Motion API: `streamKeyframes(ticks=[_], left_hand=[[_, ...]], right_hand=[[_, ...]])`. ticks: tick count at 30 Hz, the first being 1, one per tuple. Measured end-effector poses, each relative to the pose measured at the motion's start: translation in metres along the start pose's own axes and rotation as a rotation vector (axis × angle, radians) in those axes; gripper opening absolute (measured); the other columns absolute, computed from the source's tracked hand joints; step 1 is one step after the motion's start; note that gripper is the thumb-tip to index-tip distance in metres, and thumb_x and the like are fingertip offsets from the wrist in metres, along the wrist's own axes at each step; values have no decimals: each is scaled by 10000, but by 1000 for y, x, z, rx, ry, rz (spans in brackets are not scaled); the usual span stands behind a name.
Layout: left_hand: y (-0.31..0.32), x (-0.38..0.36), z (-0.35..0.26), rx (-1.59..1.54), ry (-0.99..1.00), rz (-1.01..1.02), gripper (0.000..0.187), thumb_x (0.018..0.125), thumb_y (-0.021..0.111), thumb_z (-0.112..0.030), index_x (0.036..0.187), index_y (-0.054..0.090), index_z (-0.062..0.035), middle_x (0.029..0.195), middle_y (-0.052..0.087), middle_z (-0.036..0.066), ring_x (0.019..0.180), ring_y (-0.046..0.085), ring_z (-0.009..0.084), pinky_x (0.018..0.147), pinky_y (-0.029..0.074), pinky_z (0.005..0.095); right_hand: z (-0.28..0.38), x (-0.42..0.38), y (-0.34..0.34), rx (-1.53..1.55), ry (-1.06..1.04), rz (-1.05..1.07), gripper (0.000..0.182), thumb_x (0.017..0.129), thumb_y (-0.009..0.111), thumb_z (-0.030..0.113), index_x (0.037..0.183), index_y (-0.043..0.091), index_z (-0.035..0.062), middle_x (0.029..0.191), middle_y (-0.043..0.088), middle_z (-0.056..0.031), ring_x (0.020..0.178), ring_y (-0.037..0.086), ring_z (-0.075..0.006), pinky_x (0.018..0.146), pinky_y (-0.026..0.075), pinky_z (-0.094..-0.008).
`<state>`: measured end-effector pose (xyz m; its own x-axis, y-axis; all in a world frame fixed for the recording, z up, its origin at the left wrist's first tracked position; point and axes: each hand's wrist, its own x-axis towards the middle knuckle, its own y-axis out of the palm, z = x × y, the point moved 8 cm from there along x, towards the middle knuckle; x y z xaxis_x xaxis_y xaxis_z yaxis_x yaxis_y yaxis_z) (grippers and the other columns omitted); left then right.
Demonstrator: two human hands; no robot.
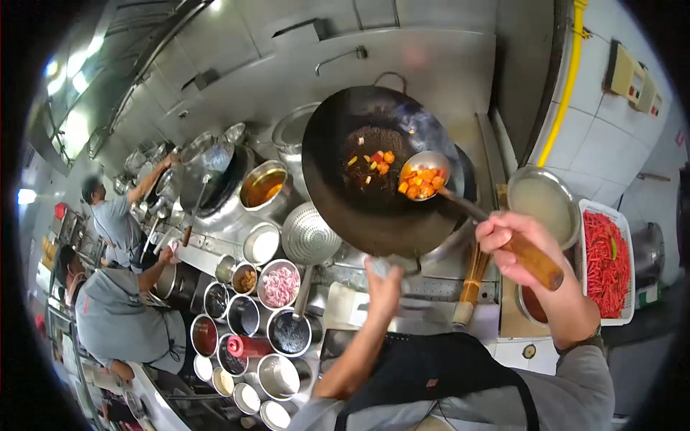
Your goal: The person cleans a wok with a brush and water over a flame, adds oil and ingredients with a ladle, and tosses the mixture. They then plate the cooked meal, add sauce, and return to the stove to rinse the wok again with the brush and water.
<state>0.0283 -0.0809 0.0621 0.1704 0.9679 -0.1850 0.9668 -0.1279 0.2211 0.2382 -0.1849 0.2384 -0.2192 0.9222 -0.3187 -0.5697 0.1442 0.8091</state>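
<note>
My right hand (521, 244) is closed around the wooden handle of a ladle (431, 159). The ladle's bowl is inside the dark wok (359, 215), filled with orange and red chopped food (422, 184). A few more pieces of the same food (383, 159) lie on the wok's bottom. At the wok's near edge my left hand (386, 287) grips the rim, with a pale cloth (388, 267) between hand and metal. The wok sits tilted over the stove, and a thin haze hangs by its far right side.
A perforated strainer (310, 233) and a pot of amber liquid (264, 185) stand left of the wok. Several seasoning containers (244, 314) crowd the lower left. On the right are a metal bowl (544, 205), a basket of red chillies (606, 262) and a bamboo brush (472, 284). Two people work at left.
</note>
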Motion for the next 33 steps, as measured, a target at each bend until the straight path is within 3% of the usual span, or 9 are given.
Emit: streamKeyframes(ticks=[6,12,13,16,18,20,23,27,33], left_hand=[[-7,-20,0,296,327,-38,503,803,593,-35,1266,396,-6,1012,564,92,895,556,178,824,470,313],[-35,-10,24,4,22,-20,457,800,544,-7,1250,465,19,996,600,87,846,582,169,744,487,300],[-27,-14,9,-88,19,11,387,804,510,-7,1191,516,8,1003,615,91,883,621,203,773,521,326],[-28,-23,19,-417,-512,5,269,834,519,-60,1100,542,-26,1001,624,122,883,651,291,821,576,504],[-33,-23,8,-418,-588,-62,230,847,527,-84,1073,540,-45,972,618,121,849,652,310,803,581,551],[-28,-19,14,-432,-493,41,207,831,535,-80,1037,534,-60,935,602,84,817,631,262,742,565,448],[-38,5,68,-285,-123,139,308,808,551,-66,1110,503,-24,941,578,53,800,563,174,713,485,327],[-52,-29,58,-132,-66,-12,556,794,588,-49,1291,350,21,1085,555,129,953,558,192,838,467,316],[-64,-37,87,238,224,-48,648,803,615,-114,1353,320,59,1208,516,269,1146,506,341,1056,359,390]], right_hand=[[-19,7,36,375,82,323,266,979,489,109,1193,473,-49,927,476,-28,711,542,-62,486,548,-287],[-41,33,-20,359,-14,451,364,992,446,98,1343,441,4,916,471,-21,654,528,-36,412,504,-248],[-53,33,-31,275,-15,371,312,991,457,100,1294,473,28,914,474,-14,624,506,-21,386,469,-225],[-69,39,-52,236,-41,217,404,993,445,100,1374,417,-33,912,470,-43,658,532,-60,444,538,-263],[-76,36,-52,232,-16,116,299,982,469,100,1255,480,-21,897,479,-21,649,514,-36,420,489,-230],[-74,24,-44,128,29,37,67,963,495,79,1025,479,60,856,511,-10,616,493,-34,416,420,-230],[-73,-3,-24,-171,55,-125,54,947,513,105,912,494,69,758,517,2,590,501,-59,404,387,-234],[-101,-23,-10,-358,127,-284,144,957,529,183,869,523,69,663,469,38,569,496,-71,414,363,-225],[-132,3,53,180,135,26,173,961,512,151,1019,495,-11,787,479,24,611,514,-43,440,401,-213]])
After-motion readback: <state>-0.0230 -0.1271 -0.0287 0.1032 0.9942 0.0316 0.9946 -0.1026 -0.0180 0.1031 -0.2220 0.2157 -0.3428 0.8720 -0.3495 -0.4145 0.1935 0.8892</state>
